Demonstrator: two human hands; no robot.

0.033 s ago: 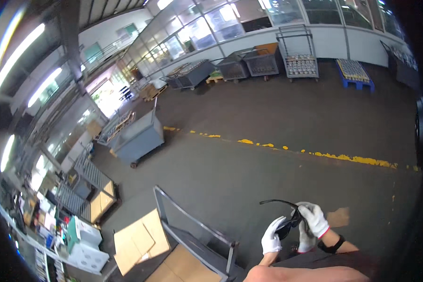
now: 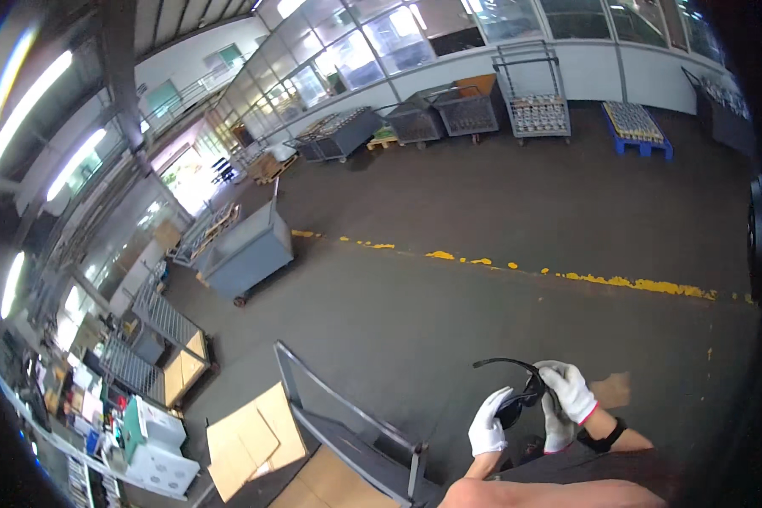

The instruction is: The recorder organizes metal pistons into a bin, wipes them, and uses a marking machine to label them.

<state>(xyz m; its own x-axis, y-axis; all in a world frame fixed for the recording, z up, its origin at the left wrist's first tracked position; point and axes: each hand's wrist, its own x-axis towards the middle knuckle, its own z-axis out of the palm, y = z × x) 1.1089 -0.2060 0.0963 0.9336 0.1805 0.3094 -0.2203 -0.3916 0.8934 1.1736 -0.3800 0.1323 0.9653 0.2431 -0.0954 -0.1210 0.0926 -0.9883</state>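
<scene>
Both of my hands wear white gloves and hold a pair of black glasses (image 2: 518, 400) in front of me at the lower right. My left hand (image 2: 488, 425) grips the lens end from below. My right hand (image 2: 570, 391), with a black band on its wrist, holds the frame from the other side. One thin temple arm of the glasses sticks out to the upper left. My bare forearms enter from the bottom edge.
A grey metal-framed cart (image 2: 347, 419) stands just left of my hands, with cardboard sheets (image 2: 245, 440) beside it. Farther left is a grey wheeled bin (image 2: 247, 252). A worn yellow line (image 2: 567, 276) crosses the dark floor. Wire cage trolleys (image 2: 466, 110) and a blue pallet (image 2: 639, 129) line the far wall.
</scene>
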